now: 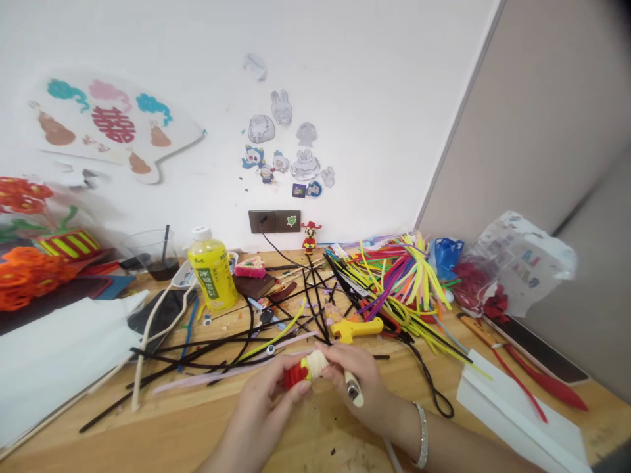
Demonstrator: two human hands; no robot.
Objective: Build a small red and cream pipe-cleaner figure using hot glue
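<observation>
Near the table's front edge, my left hand [276, 401] is closed around the red part of a small pipe-cleaner figure [306, 369] with red, yellow and cream sections. My right hand [362, 381] pinches the figure's cream end between thumb and fingers. Tucked into that same hand is a cream stick-like tool [353, 387] with a dark grey mark; its kind I cannot make out. Just beyond the hands lies a yellow glue gun [357, 327]. Black pipe cleaners [219, 343] spread across the table to the left.
A bottle of yellow drink [211, 269] and a plastic cup [162, 259] stand at the back left. Bundled colourful pipe cleaners [414, 276] lie at the back right, with scissors [367, 305] beside them. A small red figure [309, 238] stands against the wall. White paper [522, 410] lies right.
</observation>
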